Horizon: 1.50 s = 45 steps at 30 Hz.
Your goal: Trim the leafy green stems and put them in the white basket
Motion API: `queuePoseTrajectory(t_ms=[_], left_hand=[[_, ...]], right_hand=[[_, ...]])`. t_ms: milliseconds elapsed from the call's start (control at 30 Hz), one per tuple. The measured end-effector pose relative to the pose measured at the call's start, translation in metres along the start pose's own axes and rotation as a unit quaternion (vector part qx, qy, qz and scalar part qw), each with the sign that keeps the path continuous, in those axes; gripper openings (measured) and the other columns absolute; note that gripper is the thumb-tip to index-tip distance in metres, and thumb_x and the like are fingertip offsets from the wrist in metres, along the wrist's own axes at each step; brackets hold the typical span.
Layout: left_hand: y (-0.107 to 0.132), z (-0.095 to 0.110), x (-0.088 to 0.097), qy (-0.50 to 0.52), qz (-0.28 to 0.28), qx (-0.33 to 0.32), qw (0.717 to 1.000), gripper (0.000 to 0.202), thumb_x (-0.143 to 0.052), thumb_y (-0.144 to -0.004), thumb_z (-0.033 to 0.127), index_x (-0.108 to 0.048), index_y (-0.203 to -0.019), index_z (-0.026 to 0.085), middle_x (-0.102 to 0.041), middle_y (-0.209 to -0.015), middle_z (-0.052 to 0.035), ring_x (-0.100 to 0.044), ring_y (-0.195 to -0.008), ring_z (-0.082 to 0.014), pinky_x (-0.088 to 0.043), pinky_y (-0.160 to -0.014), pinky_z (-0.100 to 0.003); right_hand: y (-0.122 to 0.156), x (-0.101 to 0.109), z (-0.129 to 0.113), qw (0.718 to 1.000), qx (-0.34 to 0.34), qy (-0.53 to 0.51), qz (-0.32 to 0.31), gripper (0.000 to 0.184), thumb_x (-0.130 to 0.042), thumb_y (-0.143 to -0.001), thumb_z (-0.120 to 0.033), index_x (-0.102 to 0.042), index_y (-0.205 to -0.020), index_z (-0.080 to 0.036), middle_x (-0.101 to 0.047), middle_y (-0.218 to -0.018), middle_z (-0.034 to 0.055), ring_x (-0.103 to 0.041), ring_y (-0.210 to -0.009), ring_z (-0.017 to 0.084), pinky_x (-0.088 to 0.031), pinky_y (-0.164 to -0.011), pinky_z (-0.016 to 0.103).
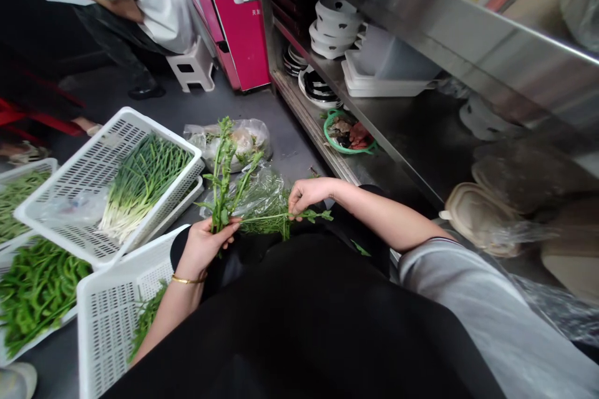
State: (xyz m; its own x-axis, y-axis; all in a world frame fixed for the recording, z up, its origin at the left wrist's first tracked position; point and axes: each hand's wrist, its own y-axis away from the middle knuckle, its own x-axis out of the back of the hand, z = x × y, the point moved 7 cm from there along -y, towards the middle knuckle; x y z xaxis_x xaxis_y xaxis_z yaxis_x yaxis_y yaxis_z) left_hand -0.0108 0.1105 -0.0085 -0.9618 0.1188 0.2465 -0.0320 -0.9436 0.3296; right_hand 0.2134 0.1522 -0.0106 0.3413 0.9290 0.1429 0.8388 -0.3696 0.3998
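My left hand [211,238], with a gold bracelet at the wrist, is closed around a bunch of leafy green stems [223,184] that stand upright. A single thin green stem [264,218] runs sideways from the left fingertips to my right hand [305,194]. The right fingers pinch this stem, and its leafy end sticks out past them to the right. Under and behind the hands lies a clear plastic bag [264,190] with more green stems in it.
White crates hold scallions [140,177], green peppers [40,293] and other greens. Another filled plastic bag [243,140] lies on the floor ahead. To the right, a steel shelf [388,131] carries dishes and a green basket [350,148]. A person in white [154,0] sits on a stool.
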Motion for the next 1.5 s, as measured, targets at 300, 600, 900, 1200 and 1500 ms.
queuePoseTrajectory(t_ms=[300, 600, 900, 1200, 1500], left_hand=[[-0.002, -0.007, 0.003, 0.046, -0.002, 0.014, 0.999, 0.029, -0.076, -0.061, 0.029, -0.068, -0.082, 0.011, -0.054, -0.049, 0.0029, -0.044, -0.041, -0.0063, -0.033, -0.037, -0.017], [0.002, -0.012, -0.007, 0.119, -0.03, 0.071, 0.99, 0.031, -0.076, -0.06, 0.031, -0.062, -0.079, 0.011, -0.057, -0.051, 0.0025, -0.042, -0.034, -0.0053, -0.03, -0.032, -0.017], [0.012, -0.007, -0.016, 0.123, -0.079, 0.102, 0.984, 0.029, -0.075, -0.062, 0.032, -0.063, -0.078, 0.01, -0.058, -0.053, 0.0015, -0.045, -0.036, -0.0053, -0.033, -0.033, -0.016], [0.011, -0.015, -0.014, 0.108, -0.085, 0.093, 0.986, 0.028, -0.075, -0.061, 0.031, -0.062, -0.076, 0.011, -0.06, -0.056, -0.0005, -0.045, -0.037, -0.0058, -0.032, -0.035, -0.018], [0.003, -0.011, -0.018, 0.089, -0.054, 0.083, 0.991, 0.027, -0.074, -0.062, 0.033, -0.059, -0.07, 0.012, -0.054, -0.05, 0.0026, -0.032, -0.034, -0.002, -0.018, -0.034, -0.016]], right_hand=[[0.0, 0.003, 0.001, 0.993, 0.02, -0.067, 0.098, 0.019, -0.058, -0.071, -0.025, -0.064, -0.082, -0.011, -0.064, -0.062, -0.0007, -0.056, -0.056, 0.008, -0.041, -0.057, 0.02], [0.028, 0.007, -0.031, 0.868, 0.123, 0.288, 0.385, 0.012, -0.048, -0.087, -0.023, -0.057, -0.086, -0.016, -0.063, -0.081, 0.0035, -0.058, -0.074, 0.012, -0.04, -0.07, 0.023], [0.01, -0.017, -0.037, 0.792, 0.129, 0.532, 0.27, 0.032, -0.042, -0.091, -0.038, -0.061, -0.104, -0.016, -0.06, -0.081, 0.0081, -0.054, -0.077, 0.017, -0.036, -0.076, 0.03], [0.023, 0.012, -0.024, 0.904, 0.167, 0.203, 0.339, 0.029, -0.047, -0.087, -0.033, -0.065, -0.074, -0.014, -0.063, -0.076, 0.0053, -0.057, -0.072, 0.013, -0.041, -0.071, 0.025], [0.016, -0.008, -0.056, 0.849, 0.13, 0.362, 0.362, 0.031, -0.041, -0.09, -0.039, -0.06, -0.092, -0.014, -0.062, -0.089, 0.0098, -0.057, -0.077, 0.015, -0.04, -0.061, 0.024]])
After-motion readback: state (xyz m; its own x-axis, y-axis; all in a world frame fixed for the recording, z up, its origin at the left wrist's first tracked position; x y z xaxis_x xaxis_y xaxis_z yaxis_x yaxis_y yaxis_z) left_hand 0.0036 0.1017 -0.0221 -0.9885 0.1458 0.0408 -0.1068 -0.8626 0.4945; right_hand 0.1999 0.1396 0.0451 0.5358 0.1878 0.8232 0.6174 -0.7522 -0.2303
